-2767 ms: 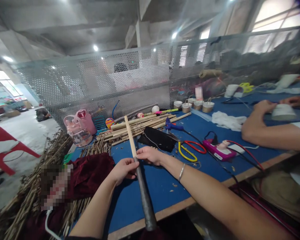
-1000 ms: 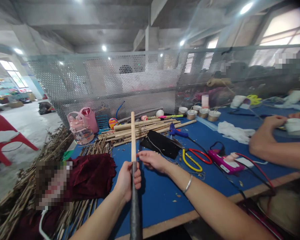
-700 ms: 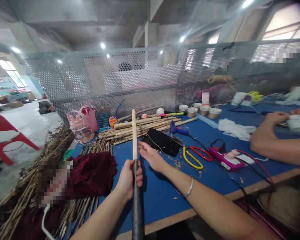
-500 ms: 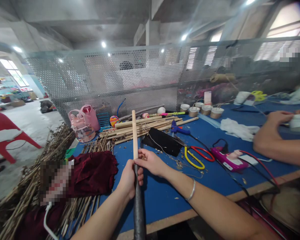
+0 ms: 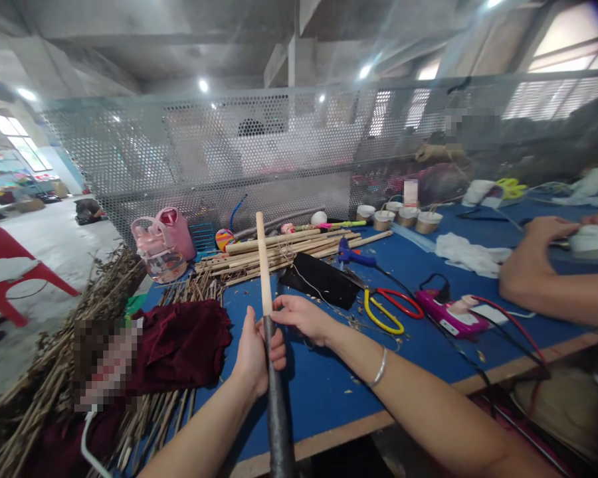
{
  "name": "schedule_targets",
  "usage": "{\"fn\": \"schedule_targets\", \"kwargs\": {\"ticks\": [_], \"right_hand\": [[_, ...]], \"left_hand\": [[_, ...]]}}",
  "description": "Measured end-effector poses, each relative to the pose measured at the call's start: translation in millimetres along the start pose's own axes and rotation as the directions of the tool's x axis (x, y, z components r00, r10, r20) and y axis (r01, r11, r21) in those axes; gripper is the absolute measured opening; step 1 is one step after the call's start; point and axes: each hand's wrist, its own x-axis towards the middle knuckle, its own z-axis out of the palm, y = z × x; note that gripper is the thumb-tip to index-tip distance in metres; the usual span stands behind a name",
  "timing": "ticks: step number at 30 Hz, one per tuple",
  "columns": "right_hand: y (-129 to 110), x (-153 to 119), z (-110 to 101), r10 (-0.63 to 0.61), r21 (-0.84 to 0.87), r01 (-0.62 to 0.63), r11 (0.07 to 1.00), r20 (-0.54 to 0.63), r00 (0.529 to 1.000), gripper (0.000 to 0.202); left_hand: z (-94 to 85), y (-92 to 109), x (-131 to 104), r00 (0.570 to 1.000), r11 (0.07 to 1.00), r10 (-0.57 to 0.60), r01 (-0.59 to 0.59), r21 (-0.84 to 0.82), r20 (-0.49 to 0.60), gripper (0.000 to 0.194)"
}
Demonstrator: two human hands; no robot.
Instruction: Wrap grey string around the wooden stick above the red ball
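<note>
A pale wooden stick (image 5: pixel 264 265) points away from me, its near part covered in a dark grey wrapping (image 5: pixel 279 425). My left hand (image 5: pixel 253 355) is closed around the wrapped part, fingers curled under and the thumb raised along the side. At the wrapping's upper edge, my right hand (image 5: pixel 303 318) pinches with thumb and forefinger, a silver bracelet on that wrist. Just beyond lie a black cloth (image 5: pixel 323 280), scissors with yellow and red handles (image 5: pixel 383 312), and a blue glue gun (image 5: pixel 356 255). A pile of bare wooden sticks (image 5: pixel 289 249) rests at the back.
Dark red cloth (image 5: pixel 179 345) and dried stalks (image 5: pixel 74 318) are at the left. Behind stands a pink bottle (image 5: pixel 162 249) before a perforated metal screen (image 5: pixel 229 153). To the right are a magenta power strip (image 5: pixel 451 315), white gloves (image 5: pixel 471 254), several cups (image 5: pixel 428 222) and a co-worker's arm (image 5: pixel 553 285).
My left thumb has lifted off the stick's edge and straightened. The stick tilts slightly more to the left. My right hand still pinches at the same place. The view has shifted slightly.
</note>
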Motion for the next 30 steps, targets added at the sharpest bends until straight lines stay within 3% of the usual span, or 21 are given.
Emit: {"fn": "schedule_targets", "kwargs": {"ticks": [2, 4, 8, 11, 14, 16, 22, 30], "right_hand": [[2.1, -0.4, -2.3, 0.065, 0.011, -0.067, 0.998, 0.107, 0.992, 0.030], [4.5, 0.0, -6.0, 0.064, -0.005, -0.063, 0.998, 0.140, 0.988, 0.032], [6.6, 2.6, -14.2, 0.048, -0.043, -0.046, 0.998, 0.058, 0.997, 0.030], [6.3, 3.8, -18.1, 0.048, -0.045, -0.046, 0.998, 0.046, 0.998, 0.028], [5.0, 3.3, -19.8, 0.015, -0.037, -0.011, 0.999, 0.112, 0.994, 0.025], [3.8, 2.6, -20.1, 0.006, -0.033, -0.001, 0.999, 0.140, 0.990, 0.025], [0.4, 0.7, -17.3, -0.002, -0.019, 0.005, 1.000, 0.162, 0.987, 0.022], [-1.1, -0.9, -12.4, 0.024, 0.006, -0.025, 1.000, 0.150, 0.988, 0.023]], "left_hand": [[0.8, -2.4, 0.0, 0.999, 1.000, -0.002, 0.003, -0.008, 0.038, 0.051], [0.7, -3.1, 1.5, 0.998, 1.000, -0.001, 0.001, 0.010, 0.063, 0.054], [-6.0, 8.4, 6.9, 0.999, 0.967, -0.039, 0.039, 0.253, -0.006, 0.051], [-13.5, 22.0, 7.7, 0.985, 0.926, -0.172, 0.158, 0.343, 0.013, 0.034], [-13.8, 24.6, 3.2, 0.942, 0.931, -0.293, 0.243, 0.271, 0.162, 0.028], [-9.5, 18.0, -0.8, 0.929, 0.950, -0.293, 0.255, 0.182, 0.227, 0.026], [2.8, -4.9, -5.9, 0.992, 0.993, -0.113, 0.112, 0.022, 0.048, 0.014], [2.8, -1.7, -4.2, 0.991, 0.991, -0.137, 0.137, 0.001, 0.011, 0.019]]}}
